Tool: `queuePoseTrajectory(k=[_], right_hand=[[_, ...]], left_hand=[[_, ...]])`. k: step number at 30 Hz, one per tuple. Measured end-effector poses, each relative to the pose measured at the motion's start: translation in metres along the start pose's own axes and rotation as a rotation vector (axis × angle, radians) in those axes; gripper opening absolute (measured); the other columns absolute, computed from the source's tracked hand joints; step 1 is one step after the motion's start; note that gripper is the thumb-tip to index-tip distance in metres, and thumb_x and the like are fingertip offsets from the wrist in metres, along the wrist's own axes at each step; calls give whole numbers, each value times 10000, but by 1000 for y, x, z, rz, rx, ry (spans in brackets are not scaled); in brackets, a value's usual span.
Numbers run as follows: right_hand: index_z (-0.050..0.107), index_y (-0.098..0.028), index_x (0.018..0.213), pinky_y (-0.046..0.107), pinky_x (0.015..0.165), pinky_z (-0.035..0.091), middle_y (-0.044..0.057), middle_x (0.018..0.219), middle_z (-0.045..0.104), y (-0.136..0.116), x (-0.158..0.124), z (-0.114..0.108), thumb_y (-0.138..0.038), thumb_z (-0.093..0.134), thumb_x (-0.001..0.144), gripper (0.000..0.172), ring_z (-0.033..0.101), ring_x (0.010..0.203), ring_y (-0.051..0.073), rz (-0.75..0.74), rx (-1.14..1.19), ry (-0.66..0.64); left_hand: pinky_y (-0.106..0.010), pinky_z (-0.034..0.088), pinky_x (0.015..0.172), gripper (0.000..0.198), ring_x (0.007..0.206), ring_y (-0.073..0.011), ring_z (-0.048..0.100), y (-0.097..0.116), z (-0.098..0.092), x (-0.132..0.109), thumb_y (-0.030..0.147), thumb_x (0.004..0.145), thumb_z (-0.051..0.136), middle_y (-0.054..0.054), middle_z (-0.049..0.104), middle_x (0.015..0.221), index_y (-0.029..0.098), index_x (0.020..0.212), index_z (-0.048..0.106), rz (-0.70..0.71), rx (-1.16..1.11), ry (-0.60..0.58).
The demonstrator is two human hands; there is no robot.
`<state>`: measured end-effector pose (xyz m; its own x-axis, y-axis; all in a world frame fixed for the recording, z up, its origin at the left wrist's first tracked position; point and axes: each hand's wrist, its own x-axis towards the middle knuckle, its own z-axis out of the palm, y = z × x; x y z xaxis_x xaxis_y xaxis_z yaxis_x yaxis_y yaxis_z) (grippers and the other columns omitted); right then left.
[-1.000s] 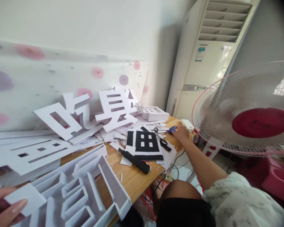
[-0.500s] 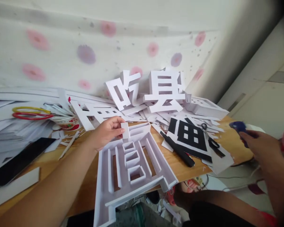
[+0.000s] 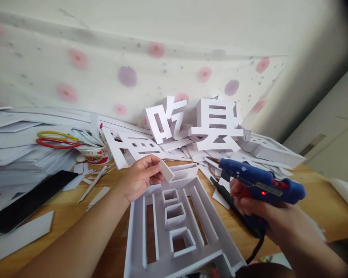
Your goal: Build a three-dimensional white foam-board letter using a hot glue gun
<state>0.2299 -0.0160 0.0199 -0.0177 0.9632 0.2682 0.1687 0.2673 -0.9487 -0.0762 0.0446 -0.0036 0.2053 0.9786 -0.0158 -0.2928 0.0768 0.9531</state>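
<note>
Two items held | left hand (image 3: 140, 175) pinched a white strip (image 3: 166, 170) above the letter frame (image 3: 176, 227) | right hand (image 3: 258, 210) gripped a blue glue gun (image 3: 258, 181), nozzle near the strip, not touching | frame lay on the table (image 3: 321, 208)

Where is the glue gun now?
Head view, right of centre: the blue glue gun is in the right hand, above the table, nozzle pointing left toward the white strip the left hand holds.
</note>
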Motion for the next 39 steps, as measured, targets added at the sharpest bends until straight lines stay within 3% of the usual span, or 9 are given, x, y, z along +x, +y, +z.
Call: queuePoseTrajectory(k=[3,6,10,19,29,39], right_hand=[[755,-248,837,299,590,585,63,817,732,7,-4,13,-363,785,676,200,689,715,239,66,-5,-158],[764,-276,864,328,652,607,70,861,745,21,-9,13,-355,781,696,186,706,776,271,111,-42,-184],[765,-291,889,342,624,624,80,878,755,37,-15,10,-383,792,677,233,725,761,298,194,-23,-182],[774,-345,841,271,496,611,26,765,765,26,-15,31,-313,764,723,122,708,568,221,-9,12,-195],[709,-323,942,284,565,610,2,779,754,28,-24,41,-259,738,747,207,714,643,213,87,199,-289],[634,-262,771,248,502,559,-7,635,634,30,-23,40,-320,701,757,89,602,547,169,53,85,-340]], left_hand=[[-186,468,515,334,534,-81,601,1,-1,1,317,667,818,31,659,677,182,894,614,12,-24,25],[-205,484,522,359,542,-91,610,3,0,-1,306,640,829,32,661,697,180,908,626,18,16,58],[-224,499,530,339,528,-100,611,6,3,-1,303,615,835,29,664,671,169,822,601,13,70,84],[-152,471,492,348,498,-71,608,8,7,-4,256,597,850,41,640,601,159,772,565,-29,-25,77],[-123,472,472,336,490,-63,613,3,12,-6,239,609,860,29,657,600,155,782,584,-76,-87,31],[-120,489,465,303,485,-62,618,1,12,-8,220,644,845,25,665,596,148,805,598,-74,-120,-9]])
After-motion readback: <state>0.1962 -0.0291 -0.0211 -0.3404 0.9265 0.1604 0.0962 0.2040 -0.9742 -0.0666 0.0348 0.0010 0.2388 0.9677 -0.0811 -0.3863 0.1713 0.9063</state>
